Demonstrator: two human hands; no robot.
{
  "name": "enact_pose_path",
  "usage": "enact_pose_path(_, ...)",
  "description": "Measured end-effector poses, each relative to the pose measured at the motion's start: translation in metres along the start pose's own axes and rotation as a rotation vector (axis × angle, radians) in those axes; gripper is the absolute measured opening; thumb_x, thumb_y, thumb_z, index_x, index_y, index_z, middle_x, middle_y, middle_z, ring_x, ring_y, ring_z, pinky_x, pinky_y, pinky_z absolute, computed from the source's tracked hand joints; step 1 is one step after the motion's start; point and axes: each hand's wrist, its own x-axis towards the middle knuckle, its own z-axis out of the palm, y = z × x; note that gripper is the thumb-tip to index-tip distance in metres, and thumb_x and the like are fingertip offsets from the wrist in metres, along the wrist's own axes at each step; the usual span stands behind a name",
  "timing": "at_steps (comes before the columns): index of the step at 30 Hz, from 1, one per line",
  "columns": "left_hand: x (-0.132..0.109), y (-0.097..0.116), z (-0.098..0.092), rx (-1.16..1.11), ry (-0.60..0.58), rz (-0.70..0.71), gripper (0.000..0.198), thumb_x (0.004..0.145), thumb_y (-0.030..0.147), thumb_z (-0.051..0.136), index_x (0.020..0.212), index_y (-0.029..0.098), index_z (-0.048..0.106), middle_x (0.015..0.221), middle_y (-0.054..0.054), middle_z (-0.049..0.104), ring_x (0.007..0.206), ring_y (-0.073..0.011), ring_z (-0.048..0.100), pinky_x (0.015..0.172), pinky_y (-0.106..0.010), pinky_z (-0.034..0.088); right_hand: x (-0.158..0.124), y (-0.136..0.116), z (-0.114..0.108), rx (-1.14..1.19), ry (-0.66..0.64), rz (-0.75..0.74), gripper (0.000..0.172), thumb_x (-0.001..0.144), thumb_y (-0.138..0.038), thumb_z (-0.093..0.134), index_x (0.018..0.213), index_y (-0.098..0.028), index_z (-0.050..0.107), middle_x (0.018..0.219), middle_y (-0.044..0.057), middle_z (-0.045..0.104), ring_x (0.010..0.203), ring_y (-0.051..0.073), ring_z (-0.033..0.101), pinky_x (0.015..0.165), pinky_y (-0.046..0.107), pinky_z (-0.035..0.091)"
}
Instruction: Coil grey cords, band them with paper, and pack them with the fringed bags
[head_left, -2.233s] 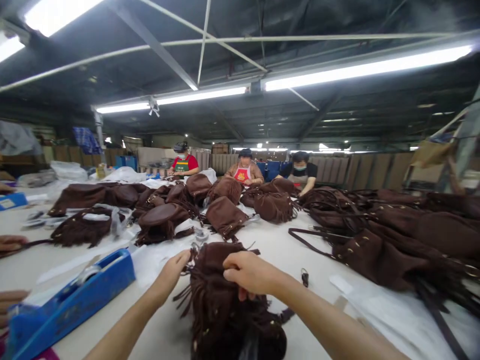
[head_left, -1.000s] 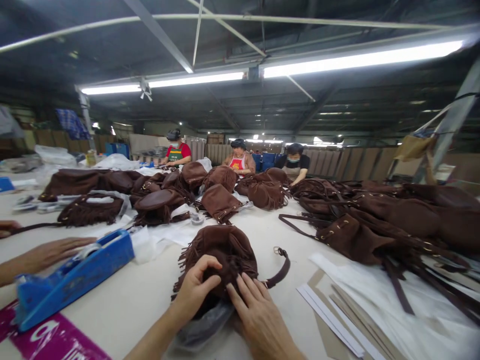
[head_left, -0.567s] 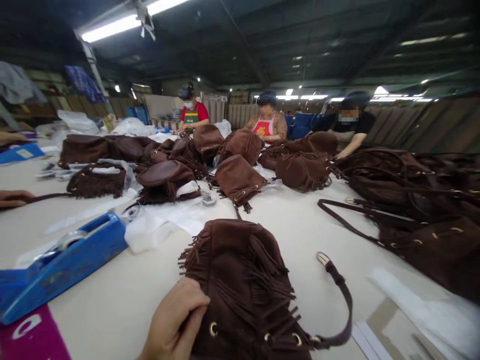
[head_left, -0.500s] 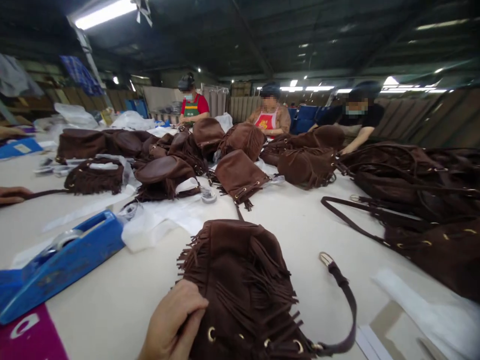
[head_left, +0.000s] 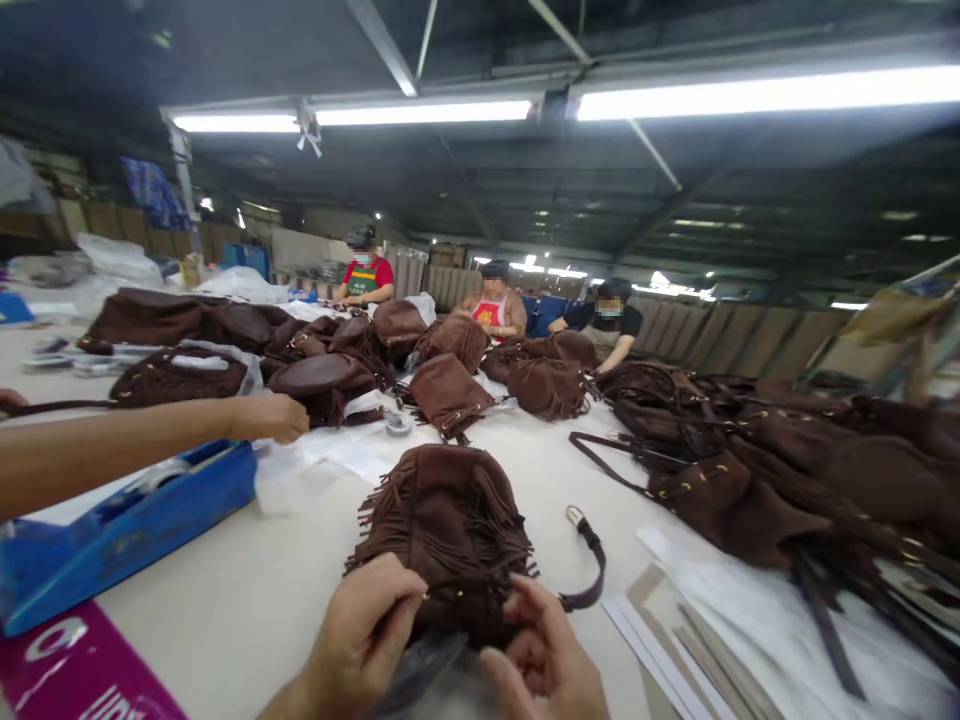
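A dark brown fringed drawstring bag (head_left: pixel 461 510) lies on the table in front of me, its opening with metal eyelets toward me. My left hand (head_left: pixel 367 630) is closed on the left side of the bag's opening edge, thumb against bent fingers. At the right side of that edge is my right hand (head_left: pixel 551 650), fingers curved and thumb apart from them, the index finger near the bag. Clear plastic (head_left: pixel 431 665) shows between the hands at the opening. A strap with a buckle (head_left: pixel 592 545) curves out to the bag's right.
From the left, a co-worker's arm (head_left: pixel 172 435) reaches over a blue tape dispenser (head_left: pixel 172 520). A purple printed sheet (head_left: pixel 82 670) lies below it. More brown bags (head_left: pixel 450 395) cover the table's far side and right. Paper strips (head_left: pixel 667 655) lie right; several people work opposite.
My right hand has come into view at the bag's opening, where plastic now shows. The co-worker's arm has reached in from the left. My view has tilted up and shifted right.
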Motion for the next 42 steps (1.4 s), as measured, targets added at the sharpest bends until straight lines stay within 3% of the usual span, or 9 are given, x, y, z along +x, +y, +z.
enact_pose_path(3, -0.015, 0.014, 0.011, -0.316, -0.137, -0.413, 0.018, 0.092, 0.034, 0.056, 0.083, 0.020, 0.064, 0.062, -0.002, 0.061, 0.056, -0.0145, 0.056, 0.053, -0.023, 0.041, 0.017, -0.029, 0.011, -0.111, -0.043, -0.138, 0.036, 0.084, -0.038, 0.064, 0.114, -0.018, 0.058, 0.080, 0.003, 0.066, 0.053, 0.014, 0.059, 0.045, 0.021, 0.049)
enact_pose_path(6, -0.032, 0.026, 0.021, -0.892, -0.258, -0.971, 0.049, 0.081, 0.066, 0.059, 0.086, 0.017, 0.060, 0.070, -0.006, 0.066, 0.063, -0.0177, 0.063, 0.050, -0.021, 0.040, 0.019, -0.053, 0.012, -0.319, -0.215, -0.603, 0.019, 0.093, -0.021, 0.048, 0.104, -0.020, 0.064, 0.088, 0.006, 0.069, 0.078, 0.018, 0.067, 0.068, 0.025, 0.056)
enact_pose_path(11, -0.050, 0.031, 0.026, -1.295, -0.097, -1.359, 0.054, 0.064, 0.064, 0.076, 0.082, 0.018, 0.054, 0.070, -0.001, 0.061, 0.065, -0.0189, 0.062, 0.057, -0.028, 0.049, -0.011, -0.054, 0.013, -0.495, -0.445, -1.034, 0.020, 0.094, -0.019, 0.048, 0.105, -0.019, 0.065, 0.092, 0.007, 0.074, 0.063, 0.019, 0.062, 0.054, 0.028, 0.052)
enact_pose_path(16, -0.055, 0.035, 0.030, -1.172, 0.056, -1.407, 0.031, 0.068, 0.027, 0.078, 0.078, 0.018, 0.050, 0.061, 0.004, 0.055, 0.052, -0.0122, 0.054, 0.051, -0.024, 0.047, -0.015, -0.049, 0.004, -0.301, -0.665, -0.795, 0.025, 0.089, -0.011, 0.041, 0.091, -0.022, 0.063, 0.084, 0.003, 0.072, 0.076, 0.016, 0.065, 0.069, 0.025, 0.053)
enact_pose_path(20, -0.052, 0.037, 0.023, -1.173, -0.025, -1.427, 0.022, 0.075, 0.023, 0.071, 0.087, 0.013, 0.055, 0.066, 0.000, 0.058, 0.052, -0.0106, 0.053, 0.052, -0.024, 0.046, 0.011, -0.057, -0.005, -0.499, -0.603, -0.676, 0.053, 0.078, -0.003, 0.044, 0.127, -0.020, 0.055, 0.133, 0.012, 0.058, 0.125, 0.023, 0.050, 0.104, 0.041, 0.042)
enact_pose_path(24, -0.052, 0.035, 0.010, -1.168, -0.106, -1.465, 0.027, 0.073, 0.025, 0.072, 0.090, 0.013, 0.055, 0.064, 0.002, 0.055, 0.047, -0.0079, 0.047, 0.047, -0.021, 0.038, 0.028, -0.051, 0.011, -0.856, -0.794, -0.733, 0.084, 0.071, -0.009, 0.054, 0.150, -0.018, 0.028, 0.157, 0.015, 0.025, 0.143, 0.031, 0.025, 0.111, 0.049, 0.031)
enact_pose_path(34, -0.063, 0.044, 0.007, -1.084, -0.073, -1.504, 0.023, 0.076, 0.029, 0.063, 0.087, 0.018, 0.046, 0.061, 0.009, 0.044, 0.041, -0.0025, 0.028, 0.044, -0.019, 0.023, 0.021, -0.008, 0.050, -1.001, -0.574, -0.606, 0.062, 0.086, -0.007, 0.044, 0.144, -0.028, 0.041, 0.155, 0.012, 0.033, 0.139, 0.029, 0.034, 0.104, 0.046, 0.036)
enact_pose_path(39, -0.056, 0.047, 0.008, -1.036, -0.121, -1.506, 0.018, 0.079, 0.028, 0.057, 0.089, 0.017, 0.047, 0.064, 0.006, 0.048, 0.043, -0.0051, 0.038, 0.047, -0.021, 0.034, 0.019, -0.027, 0.039, -0.962, -0.781, -0.704, 0.069, 0.083, -0.028, 0.061, 0.147, -0.033, 0.034, 0.158, 0.017, 0.021, 0.141, 0.039, 0.026, 0.101, 0.063, 0.033)
enact_pose_path(42, -0.058, 0.052, 0.011, -0.998, -0.132, -1.480, 0.017, 0.080, 0.028, 0.056, 0.090, 0.018, 0.047, 0.063, 0.008, 0.045, 0.041, -0.0039, 0.032, 0.044, -0.019, 0.030, 0.016, -0.035, 0.039, -0.989, -0.815, -0.635, 0.054, 0.087, -0.026, 0.058, 0.138, -0.037, 0.047, 0.157, 0.014, 0.026, 0.142, 0.037, 0.025, 0.097, 0.065, 0.035)
